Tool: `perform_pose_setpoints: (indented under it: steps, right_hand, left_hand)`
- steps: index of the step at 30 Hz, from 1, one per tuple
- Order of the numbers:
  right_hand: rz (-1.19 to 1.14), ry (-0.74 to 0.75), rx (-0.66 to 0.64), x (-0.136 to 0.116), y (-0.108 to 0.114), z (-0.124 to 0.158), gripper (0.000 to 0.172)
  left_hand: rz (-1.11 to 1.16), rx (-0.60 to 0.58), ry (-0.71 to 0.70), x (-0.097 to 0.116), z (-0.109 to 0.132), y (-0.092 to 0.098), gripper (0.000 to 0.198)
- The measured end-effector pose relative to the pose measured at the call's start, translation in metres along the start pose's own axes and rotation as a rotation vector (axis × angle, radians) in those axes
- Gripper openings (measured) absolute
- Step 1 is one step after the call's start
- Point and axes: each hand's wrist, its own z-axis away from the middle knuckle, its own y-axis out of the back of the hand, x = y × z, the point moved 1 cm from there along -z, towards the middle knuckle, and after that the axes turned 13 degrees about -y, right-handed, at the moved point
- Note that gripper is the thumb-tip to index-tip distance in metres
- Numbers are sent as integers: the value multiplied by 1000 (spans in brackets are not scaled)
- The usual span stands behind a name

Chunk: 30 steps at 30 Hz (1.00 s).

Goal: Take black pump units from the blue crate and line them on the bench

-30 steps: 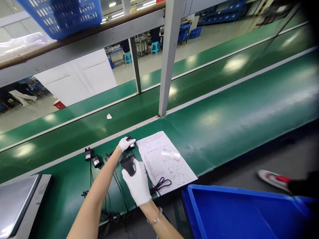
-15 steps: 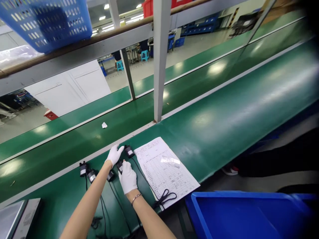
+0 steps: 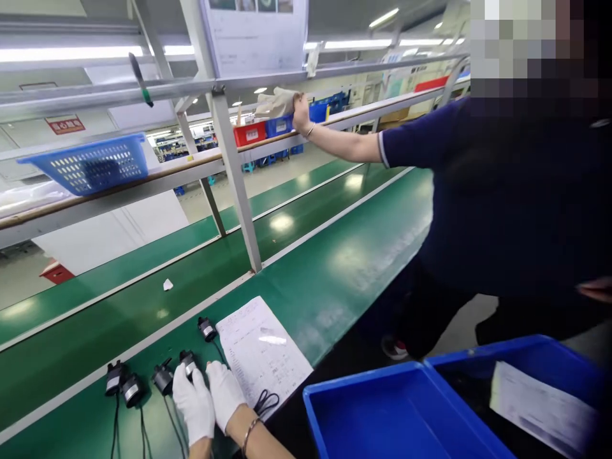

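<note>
Both gloved hands, left hand (image 3: 194, 403) and right hand (image 3: 225, 391), rest side by side, fingers loosely together, clamped on nothing, just near of a small black pump (image 3: 188, 362) on the green belt (image 3: 335, 280). Its trailing lead could snag a wrist and drag the neighbouring pumps. To the right, the nearer blue bin (image 3: 382, 414) looks bare; the farther blue bin (image 3: 540, 357) holds a paper sheet (image 3: 540, 408).

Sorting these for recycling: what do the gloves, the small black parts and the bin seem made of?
Left hand and right hand wear white gloves, apparently matte knit fabric. The small black parts look like moulded plastic, slightly glossy, with pale labels. The blue bin looks like smooth, rigid plastic.
</note>
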Motion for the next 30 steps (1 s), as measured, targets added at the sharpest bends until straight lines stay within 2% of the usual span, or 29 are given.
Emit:
perform_pose_setpoints:
  steps: [4, 6, 8, 11, 12, 15, 17, 21, 24, 25, 27, 28, 30]
  right_hand:
    - [-137, -11, 3, 4, 58, 28, 37]
    - [-213, -30, 37, 12, 93, 45, 34]
    - [-266, -35, 83, 33, 128, 69, 31]
    - [-293, -74, 168, 93, 181, 121, 29]
    - [-288, -109, 202, 119, 198, 144, 30]
    - [-240, -272, 305, 206, 242, 220, 32]
    - [-184, -415, 374, 264, 268, 275, 36]
    - [-46, -671, 476, 366, 309, 374, 41]
    - [65, -802, 500, 421, 331, 423, 43]
    - [96, -826, 498, 435, 337, 433, 46]
    - [147, -841, 492, 459, 348, 443, 54]
    - [171, -833, 490, 468, 353, 444, 58]
    - [212, -800, 487, 484, 360, 438, 63]
  left_hand:
    - [-47, 141, 27, 13, 9, 8, 69]
    - [-37, 144, 3, 30, 27, 14, 70]
    - [-3, 102, -43, 55, 55, 19, 72]
    - [74, -23, -66, 100, 110, 24, 72]
    - [122, -126, -64, 116, 129, 26, 68]
    - [302, -536, -106, 162, 180, 31, 48]
    - [386, -728, -166, 192, 204, 34, 39]
    - [454, -920, -236, 246, 230, 33, 37]
    - [386, -1019, -266, 272, 242, 27, 34]
    - [336, -1027, -267, 276, 247, 26, 43]
    - [236, -1004, -251, 276, 258, 26, 63]
    - [190, -981, -232, 273, 264, 27, 62]
    - [117, -918, -181, 260, 279, 32, 45]
